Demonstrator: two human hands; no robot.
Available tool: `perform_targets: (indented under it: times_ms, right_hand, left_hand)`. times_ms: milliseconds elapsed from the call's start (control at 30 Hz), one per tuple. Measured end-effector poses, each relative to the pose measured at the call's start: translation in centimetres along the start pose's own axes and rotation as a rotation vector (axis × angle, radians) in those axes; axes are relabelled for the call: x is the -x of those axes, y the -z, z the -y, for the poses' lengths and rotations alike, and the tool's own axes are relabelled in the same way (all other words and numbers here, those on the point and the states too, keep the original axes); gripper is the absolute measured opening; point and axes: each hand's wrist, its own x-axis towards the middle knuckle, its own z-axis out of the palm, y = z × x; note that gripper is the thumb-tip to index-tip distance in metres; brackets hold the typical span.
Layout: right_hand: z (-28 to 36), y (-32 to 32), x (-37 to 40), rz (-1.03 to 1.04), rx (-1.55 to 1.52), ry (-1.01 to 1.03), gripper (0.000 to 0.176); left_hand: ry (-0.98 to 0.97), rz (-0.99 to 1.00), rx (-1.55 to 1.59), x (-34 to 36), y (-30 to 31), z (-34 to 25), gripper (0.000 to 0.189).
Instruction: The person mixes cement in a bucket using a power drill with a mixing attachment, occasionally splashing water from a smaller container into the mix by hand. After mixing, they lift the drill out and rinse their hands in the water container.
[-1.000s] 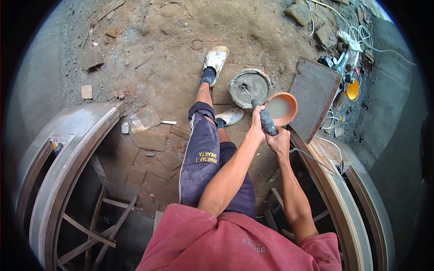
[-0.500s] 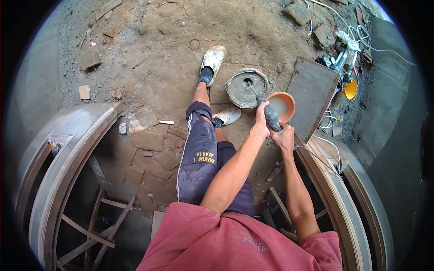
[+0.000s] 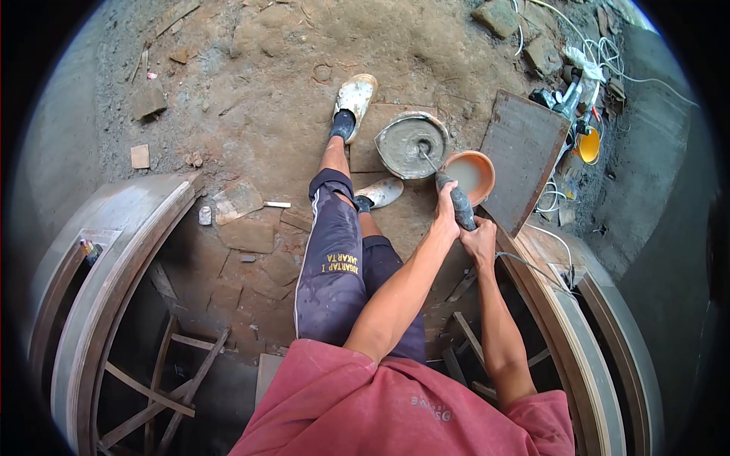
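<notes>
My left hand (image 3: 447, 207) is wrapped round the front part of a dark, mortar-smeared power mixer (image 3: 461, 205). Closed at the rear end of the same tool is my right hand (image 3: 479, 242). From the tool a thin rod (image 3: 430, 161) slants down into wet grey mortar (image 3: 403, 148), where a small hollow surrounds its tip. The mortar fills a crusted bucket (image 3: 380, 157). Close beside it, partly behind the tool, an orange bucket (image 3: 490, 182) holds cloudy liquid.
A flat board (image 3: 525, 144) lies right of the buckets. Beyond it are tools, a yellow container (image 3: 588, 146) and tangled white cable (image 3: 604, 57). Curved wooden frames (image 3: 114, 251) stand on both sides, with crossed timbers (image 3: 175, 395) below. Stone slabs (image 3: 247, 235) lie on the dirt floor.
The rod's tip has shifted from the far part of the mortar towards me and slightly right. Both hands and the tool have moved a little closer to me.
</notes>
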Motion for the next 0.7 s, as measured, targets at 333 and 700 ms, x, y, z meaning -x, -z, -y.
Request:
perform_targets:
  times_ms: [333, 700]
  right_hand:
    - [0.8, -0.8, 1.2, 0.014, -0.016, 0.000, 0.032]
    - [2.6, -1.1, 0.7, -0.022, -0.013, 0.010, 0.039]
  left_hand:
    - [-0.046, -0.057, -0.045, 0.3, 1.6, 0.0, 0.035]
    - [-0.008, 0.055, -0.090, 1.2, 1.6, -2.2, 0.033]
